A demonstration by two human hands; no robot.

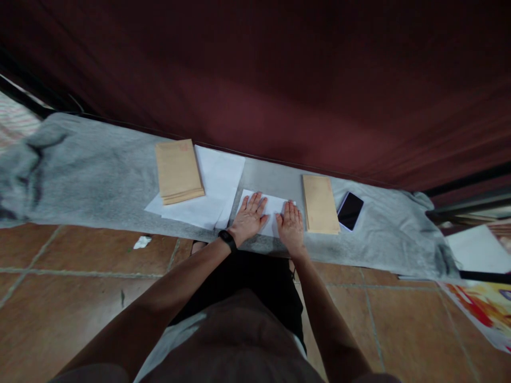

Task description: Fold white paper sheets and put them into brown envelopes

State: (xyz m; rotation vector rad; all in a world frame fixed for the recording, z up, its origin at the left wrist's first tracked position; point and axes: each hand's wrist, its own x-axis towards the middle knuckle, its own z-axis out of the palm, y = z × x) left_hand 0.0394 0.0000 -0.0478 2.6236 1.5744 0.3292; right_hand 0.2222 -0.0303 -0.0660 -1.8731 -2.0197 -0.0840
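Around the middle of the grey cloth-covered table (107, 170), between its back and front edges, lies a plain white sheet of paper (272, 207), flat, smaller in outline than the sheets to its left; possibly folded, can't tell. Left hand (250, 217) palm down on its left part, fingers slightly spread, thumb out; right hand (291, 226) flat at its right end, fingers pressed together, thumb apart. Nothing pinched; both hands just touch the paper and hide much of it. Toward the table's left end, brown envelopes (178, 169), stacked, sit partly over larger white sheets (222, 178), which fan out near the back edge. Right of the right hand, a second brown envelope stack (320, 205), then a smartphone (351, 211), screen dark, just beside it. Black wristband (227, 240) on left wrist. Dark red curtain (255, 90) runs along the back edge.
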